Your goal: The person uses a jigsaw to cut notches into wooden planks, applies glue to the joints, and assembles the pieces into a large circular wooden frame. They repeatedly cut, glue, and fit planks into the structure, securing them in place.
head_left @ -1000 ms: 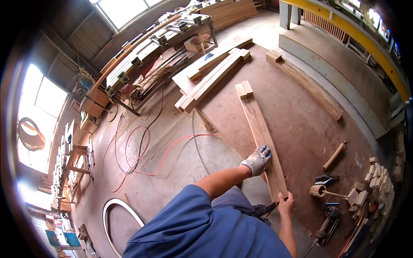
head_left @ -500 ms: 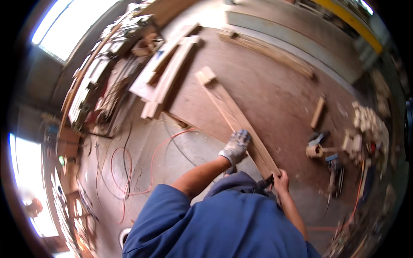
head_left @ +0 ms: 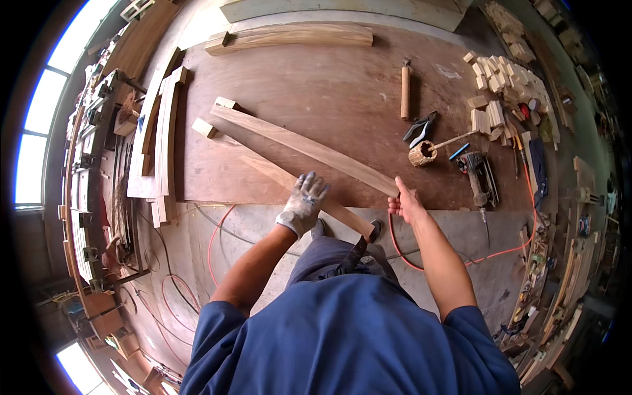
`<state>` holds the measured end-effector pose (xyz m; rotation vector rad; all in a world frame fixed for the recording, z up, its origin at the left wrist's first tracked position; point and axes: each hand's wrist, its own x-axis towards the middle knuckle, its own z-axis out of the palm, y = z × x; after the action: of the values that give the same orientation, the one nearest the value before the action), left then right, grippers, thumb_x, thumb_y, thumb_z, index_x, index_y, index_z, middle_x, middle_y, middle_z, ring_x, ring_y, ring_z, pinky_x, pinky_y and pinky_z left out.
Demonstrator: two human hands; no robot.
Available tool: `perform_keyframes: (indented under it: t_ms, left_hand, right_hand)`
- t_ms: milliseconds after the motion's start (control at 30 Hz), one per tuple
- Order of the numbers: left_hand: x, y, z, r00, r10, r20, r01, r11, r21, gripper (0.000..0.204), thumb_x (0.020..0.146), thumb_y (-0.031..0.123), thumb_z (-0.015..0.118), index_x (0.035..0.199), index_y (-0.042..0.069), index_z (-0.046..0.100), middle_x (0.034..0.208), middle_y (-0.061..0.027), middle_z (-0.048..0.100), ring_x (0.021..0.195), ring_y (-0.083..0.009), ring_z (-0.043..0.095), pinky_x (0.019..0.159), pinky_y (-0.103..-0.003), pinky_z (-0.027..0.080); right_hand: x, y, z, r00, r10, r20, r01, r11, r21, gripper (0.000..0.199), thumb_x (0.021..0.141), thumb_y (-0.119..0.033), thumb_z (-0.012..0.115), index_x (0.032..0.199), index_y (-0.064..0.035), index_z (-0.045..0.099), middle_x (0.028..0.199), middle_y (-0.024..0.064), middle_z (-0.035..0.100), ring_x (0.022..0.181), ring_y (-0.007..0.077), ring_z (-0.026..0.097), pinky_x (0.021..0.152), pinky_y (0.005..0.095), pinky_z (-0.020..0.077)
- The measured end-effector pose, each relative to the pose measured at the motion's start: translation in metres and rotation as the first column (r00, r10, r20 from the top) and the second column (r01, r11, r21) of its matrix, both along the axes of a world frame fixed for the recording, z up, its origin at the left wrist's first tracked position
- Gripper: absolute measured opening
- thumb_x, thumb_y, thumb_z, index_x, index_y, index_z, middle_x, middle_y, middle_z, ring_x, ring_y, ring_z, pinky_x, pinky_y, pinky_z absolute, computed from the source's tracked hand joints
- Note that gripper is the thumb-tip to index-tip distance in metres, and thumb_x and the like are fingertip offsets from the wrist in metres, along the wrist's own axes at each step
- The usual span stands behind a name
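Two long squared wooden beams lie slantwise on the brown tabletop. The farther beam (head_left: 303,145) runs from the upper left down to my bare right hand (head_left: 409,202), whose thumb and fingers close around its near end. Across the nearer beam (head_left: 266,166) rests my left hand (head_left: 305,201) in a grey-white glove, fingers spread. This nearer beam overhangs the table's front edge, its end coming close to my waist. A wedge-shaped gap separates the two beams. Each has a short block at its far end, one block (head_left: 204,128) paler than the beam behind it.
More beams (head_left: 168,131) lie at the left, and a bundled pair (head_left: 296,37) at the back. To the right are a wooden-handled tool (head_left: 405,92), pliers (head_left: 421,128), a round container (head_left: 422,154), a power drill (head_left: 475,178) and stacked blocks (head_left: 507,79). A red hose (head_left: 500,253) crosses the floor.
The two beams lay side by side before and are now apart. My left hand has gone onto the nearer one, while my right stays at a beam end. The view has turned.
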<state>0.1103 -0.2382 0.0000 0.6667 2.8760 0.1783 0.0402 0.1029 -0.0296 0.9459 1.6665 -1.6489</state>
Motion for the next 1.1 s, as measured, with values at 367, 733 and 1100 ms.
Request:
perform_keyframes:
  t_ms: [367,733,1100]
  left_hand:
    - [-0.023,0.027,-0.015,0.967,0.079,-0.242,-0.066,0.996,0.059,0.048,0.094,0.014,0.056,0.141,0.006,0.060,0.146,-0.0147,0.060,0.136,-0.0368,0.054,0.119,-0.054,0.038]
    - [-0.028,0.004,-0.005,0.983,0.026,-0.183,-0.022,0.999,0.024,0.060,0.085,0.001,0.057,0.144,0.007,0.060,0.145,-0.0173,0.061,0.140,-0.0408,0.050,0.121,-0.054,0.035]
    - [-0.069,0.034,-0.011,1.000,0.009,-0.005,-0.009,0.999,0.050,0.046,0.081,0.006,0.066,0.127,0.010,0.068,0.129,-0.0137,0.068,0.128,-0.0342,0.058,0.118,-0.050,0.039]
  right_hand:
    - [0.050,-0.016,0.041,0.990,0.095,0.101,-0.071,0.972,-0.224,0.064,0.099,-0.051,0.072,0.120,0.0086,0.065,0.100,0.0230,0.076,0.084,0.0268,0.077,0.069,0.0355,0.0642]
    - [0.089,-0.001,-0.010,0.974,0.209,-0.091,-0.217,0.972,-0.093,0.037,0.100,-0.038,0.075,0.104,-0.0016,0.071,0.085,0.0093,0.074,0.065,0.0145,0.069,0.052,0.0303,0.0563]
    - [0.005,0.137,0.042,0.915,-0.021,-0.404,0.101,0.979,0.176,0.026,0.101,-0.026,0.074,0.106,-0.0003,0.072,0.082,0.0067,0.074,0.066,0.0108,0.068,0.056,0.0270,0.0558]
